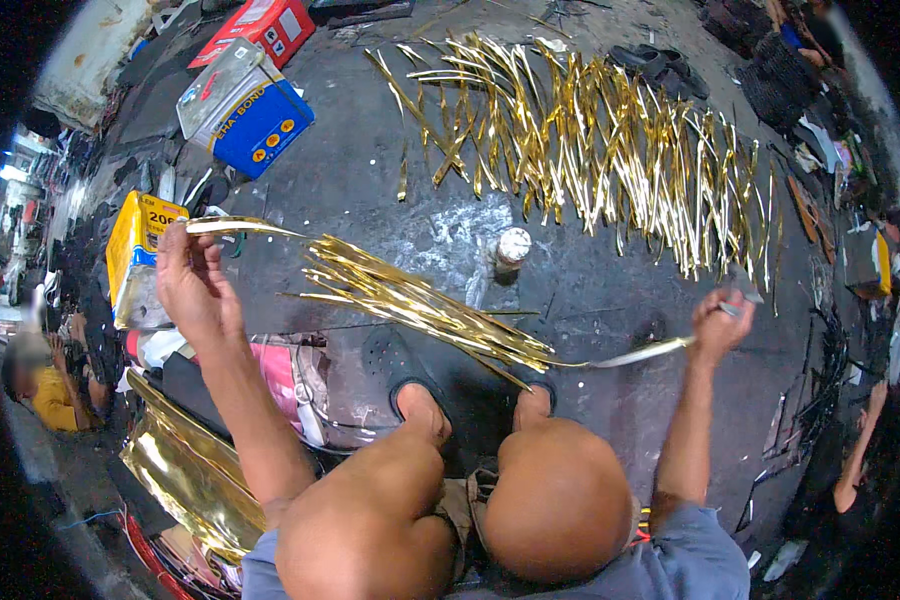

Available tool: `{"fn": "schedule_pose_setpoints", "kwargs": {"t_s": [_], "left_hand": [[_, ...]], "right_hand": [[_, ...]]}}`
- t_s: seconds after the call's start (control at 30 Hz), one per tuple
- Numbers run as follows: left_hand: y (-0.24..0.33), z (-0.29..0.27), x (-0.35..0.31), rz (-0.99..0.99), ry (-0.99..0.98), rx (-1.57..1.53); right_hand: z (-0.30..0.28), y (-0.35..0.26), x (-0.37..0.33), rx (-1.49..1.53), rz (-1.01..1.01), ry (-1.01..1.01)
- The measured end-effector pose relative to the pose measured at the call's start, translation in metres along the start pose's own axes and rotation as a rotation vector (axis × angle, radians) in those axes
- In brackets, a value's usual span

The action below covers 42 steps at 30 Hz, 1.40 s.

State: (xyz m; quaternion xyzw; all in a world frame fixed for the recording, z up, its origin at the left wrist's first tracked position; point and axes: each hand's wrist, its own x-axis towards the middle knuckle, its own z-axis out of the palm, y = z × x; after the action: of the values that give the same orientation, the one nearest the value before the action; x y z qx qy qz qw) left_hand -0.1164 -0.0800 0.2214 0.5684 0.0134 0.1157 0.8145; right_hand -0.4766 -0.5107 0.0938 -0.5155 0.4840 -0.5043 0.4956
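My left hand [198, 280] is raised at the left, its fingers pinching the end of a shiny pale gold strip [245, 224]. Out to the right, my right hand [720, 322] is closed on a strip end [640, 354] and a small silvery metal tool [735, 306], whose kind I cannot make out. Between the hands, a bundle of narrow gold strips [425, 305] lies slantwise in front of my feet. Whether both ends belong to one strip is hidden by the bundle. Many more gold strips [590, 130] lie fanned out farther off on the dark floor mat.
A whitish-topped cylinder [512, 246] stands beyond the bundle. Blue-and-clear [255, 130] and yellow [135, 240] tubs sit at the left. A gold sheet [185, 465] lies by my left forearm, dark sandals [660, 72] at the far right. Other people [60, 390] are at the edges.
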Motion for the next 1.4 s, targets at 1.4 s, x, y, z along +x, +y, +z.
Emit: {"fn": "schedule_pose_setpoints", "kwargs": {"t_s": [1.4], "left_hand": [[-0.069, 0.055, -0.128, -0.561, -0.338, -0.252]], "right_hand": [[0.171, -0.086, -0.149, -0.027, -0.922, -1.174]]}}
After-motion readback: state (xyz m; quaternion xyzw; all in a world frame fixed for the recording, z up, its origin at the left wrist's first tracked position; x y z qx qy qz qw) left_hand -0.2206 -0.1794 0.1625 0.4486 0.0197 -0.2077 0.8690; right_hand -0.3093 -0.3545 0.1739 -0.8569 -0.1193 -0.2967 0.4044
